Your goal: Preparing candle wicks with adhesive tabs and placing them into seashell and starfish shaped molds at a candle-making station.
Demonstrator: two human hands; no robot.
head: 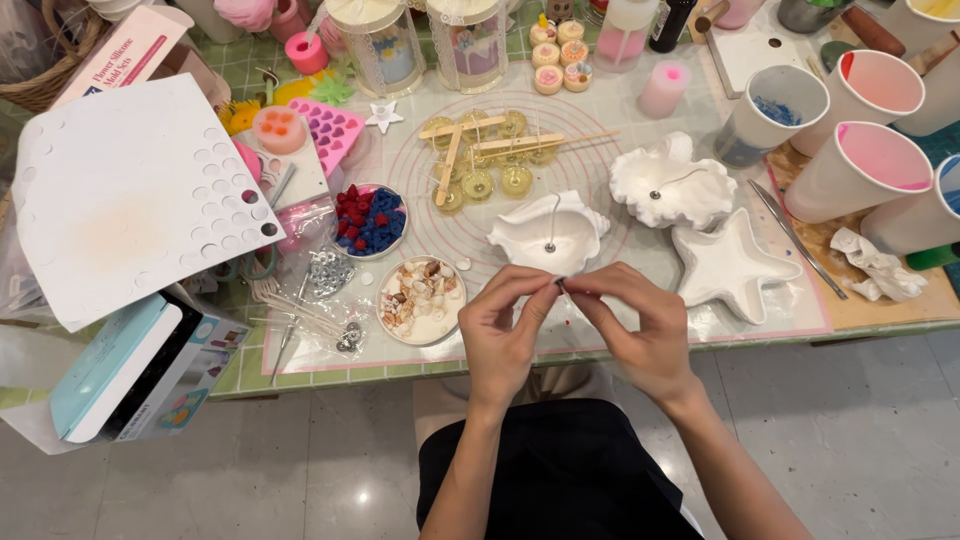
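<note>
Centrally, the left hand (503,335) and right hand (640,330) meet fingertip to fingertip above the near table edge (300,375), both pinched shut on one small metal wick tab (560,285); any wick attached to it is too fine to make out. The pinch point lies between the hands, about equally near each.

From the pinch, the shell-shaped white mould (548,233) lies at 12 o'clock, just beyond the fingertips. It already holds one upright wick whose round tab sits on its floor; the wick's long axis runs roughly 12 to 6 o'clock.

At 1 o'clock a second, ruffled shell mould (672,182) holds a wick with its tab near the centre, the strand trailing toward 2 o'clock. At 3 o'clock the starfish mould (735,265) appears empty.

At 9 o'clock a small round dish (421,299) holds mixed small seashells. At 10 o'clock a bowl (369,220) holds red and blue pieces.

At 11 to 12 o'clock, farther off, a cluster of small yellow candles (490,165) stands with wooden sticks laid across them.

At 2 o'clock, well apart, paper cups (868,175) show pink interiors; a neighbouring cup (778,110) contains blue bits.
</note>
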